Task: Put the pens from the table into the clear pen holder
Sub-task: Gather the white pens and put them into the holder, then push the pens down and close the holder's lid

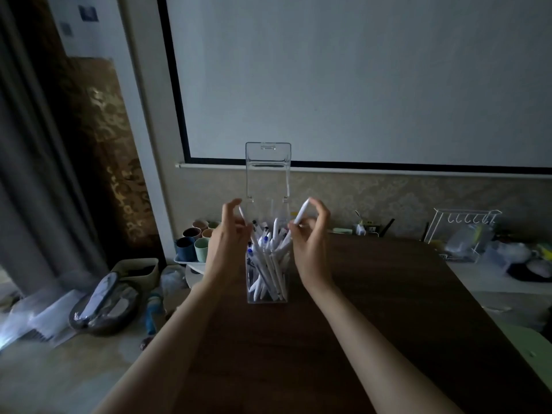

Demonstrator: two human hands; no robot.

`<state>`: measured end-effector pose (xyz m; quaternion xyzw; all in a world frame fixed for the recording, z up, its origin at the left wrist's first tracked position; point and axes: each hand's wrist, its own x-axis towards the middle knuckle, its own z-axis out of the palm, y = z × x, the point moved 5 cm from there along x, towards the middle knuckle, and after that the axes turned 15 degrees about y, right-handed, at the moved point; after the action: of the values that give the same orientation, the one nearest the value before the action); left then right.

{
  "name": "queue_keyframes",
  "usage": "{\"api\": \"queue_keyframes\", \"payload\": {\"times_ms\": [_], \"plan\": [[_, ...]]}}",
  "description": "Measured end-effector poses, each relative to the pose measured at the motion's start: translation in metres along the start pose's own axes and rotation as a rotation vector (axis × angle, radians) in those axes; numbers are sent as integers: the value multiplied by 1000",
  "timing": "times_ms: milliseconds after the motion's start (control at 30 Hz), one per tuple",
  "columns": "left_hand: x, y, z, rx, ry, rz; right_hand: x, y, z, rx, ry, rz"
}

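A clear pen holder (267, 289) stands upright on the dark wooden table (373, 309), its hinged lid (268, 171) flipped up behind it. Several white pens (268, 258) with blue tips stick out of its top. My left hand (228, 231) is at the holder's upper left, fingers curled around a white pen (242, 216) that leans out of the holder. At the holder's upper right, my right hand (312, 234) pinches another white pen (301, 215), whose lower end reaches down among the pens in the holder.
Left of the table, a tray holds several coloured cups (194, 242), with a beige bin (136, 271) and a dark pouch (104, 303) nearer. A white wire rack (463, 231) and clutter stand at the far right. A projection screen (358, 79) covers the wall behind.
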<state>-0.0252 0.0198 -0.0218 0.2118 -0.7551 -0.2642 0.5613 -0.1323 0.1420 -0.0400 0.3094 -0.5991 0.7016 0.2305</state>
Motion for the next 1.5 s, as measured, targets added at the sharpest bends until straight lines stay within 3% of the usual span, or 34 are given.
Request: {"api": "queue_keyframes", "payload": {"times_ms": [333,567,733,833,967,1167,1267,1367,1500], "plan": [[-3,-11,16,41,-109,25,-14,12,19,-407,-352,-209],[3,-18,20,58,-157,-28,-6,4,19,-280,-328,-115],[-2,-27,23,67,-176,-74,8,5,26,-373,-377,-40],[-10,-34,28,168,-160,8,0,4,12,-419,-391,-126],[-21,-35,28,162,-153,86,-1,15,5,-442,-347,-82],[-21,-43,16,57,-37,-132,9,16,12,-408,-295,-100],[-27,-57,19,9,-196,-305,17,5,20,-302,-260,-71],[-41,-65,23,-60,-356,-440,17,-3,36,-328,-391,-142],[-49,-62,25,-139,-377,-460,0,2,40,-524,-456,-321]]}}
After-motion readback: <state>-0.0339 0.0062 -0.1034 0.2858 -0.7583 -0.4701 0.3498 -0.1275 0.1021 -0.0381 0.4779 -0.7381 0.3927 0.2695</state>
